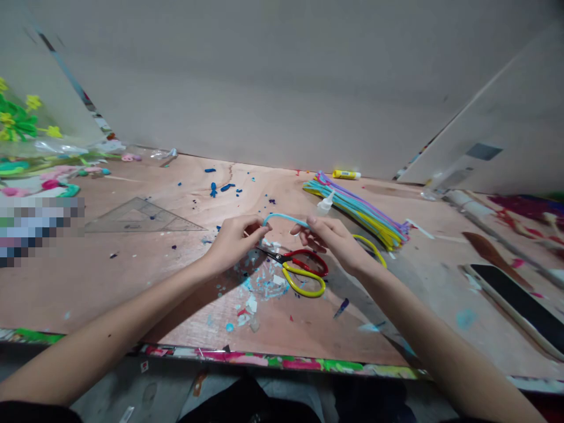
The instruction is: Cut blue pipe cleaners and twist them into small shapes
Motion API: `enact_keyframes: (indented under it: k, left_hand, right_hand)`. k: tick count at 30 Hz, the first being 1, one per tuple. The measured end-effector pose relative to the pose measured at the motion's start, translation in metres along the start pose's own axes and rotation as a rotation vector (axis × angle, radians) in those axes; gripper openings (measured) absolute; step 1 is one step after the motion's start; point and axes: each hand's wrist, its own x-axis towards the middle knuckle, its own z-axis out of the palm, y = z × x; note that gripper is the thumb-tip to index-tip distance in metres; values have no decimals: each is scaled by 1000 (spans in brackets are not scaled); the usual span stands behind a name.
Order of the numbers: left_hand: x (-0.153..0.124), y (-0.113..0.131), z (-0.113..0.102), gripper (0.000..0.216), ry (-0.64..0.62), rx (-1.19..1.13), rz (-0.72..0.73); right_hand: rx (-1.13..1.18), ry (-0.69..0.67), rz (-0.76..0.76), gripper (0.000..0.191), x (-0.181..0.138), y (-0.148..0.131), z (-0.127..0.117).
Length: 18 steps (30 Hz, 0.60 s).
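Left hand and right hand each pinch one end of a thin, fuzzy blue stem, bowed into an arch between them. Just below lie scissors with red and yellow loop handles. Beyond the right hand lies a pastel bundle.

Far left of the scissors, a pixelated block blots out whatever lies there. The scissors' own blade tips vanish under the left hand. Just above the scissors, both ends of the light-blue strip are buried in the pinching fingertips of that hand and of the right hand. Right of the scissors, a yellow loop is half covered by the right wrist. Further right, the dark phone runs off the picture's edge. The coloured crumbs just left of the scissors are too small to identify.
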Motion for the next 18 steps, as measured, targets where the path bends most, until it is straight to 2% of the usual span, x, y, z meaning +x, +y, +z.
enact_keyframes:
  k: [2, 5, 9, 14, 18]
  left_hand:
    - [0, 0, -1, 22, -11, -14, -36]
    - [-2, 4, -1, 23, -139, -159, -92]
    - [-4, 11, 0, 33, -284, -462, -147]
    - [-5, 12, 5, 33, -385, -750, -255]
    - [-8, 12, 6, 20, -436, -844, -346]
  right_hand:
    - [-141, 27, -77, 48, -1, 0, -2]
    - [-384, 71, -204, 34, -2, -2, -4]
    - [-604, 5, -354, 28, -3, -5, -2]
    - [-729, -67, -482, 31, -4, -8, 4]
    - [-720, 40, -586, 25, -8, -5, 7]
